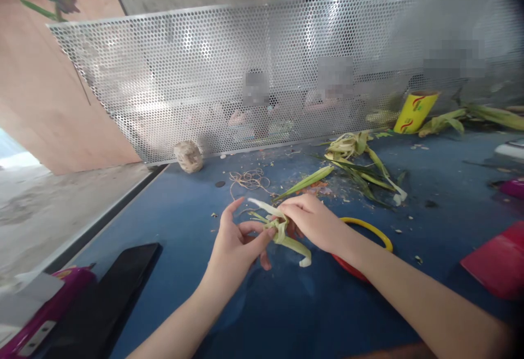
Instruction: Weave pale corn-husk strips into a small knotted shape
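Between my hands is a strip of pale green corn husk (281,231), looped or knotted around a small bundle of stalks. My left hand (241,241) pinches the bundle between thumb and fingers, with its index finger raised. My right hand (307,220) grips the husk from the other side, its fingertips partly hidden behind it. One pale husk end points up to the left; another hangs down and curls to the right. Under my right forearm lies a ring, yellow (368,228) on top and red below, partly covered by the arm.
A pile of corn husks (347,149), tangled twine (249,180) and scraps lie on the blue table (184,222). A perforated metal screen (225,81) stands behind, with people beyond it. Also there: a yellow roll (415,112), black phone-like slab (118,288), red object (497,261) and wrapped lump (188,156).
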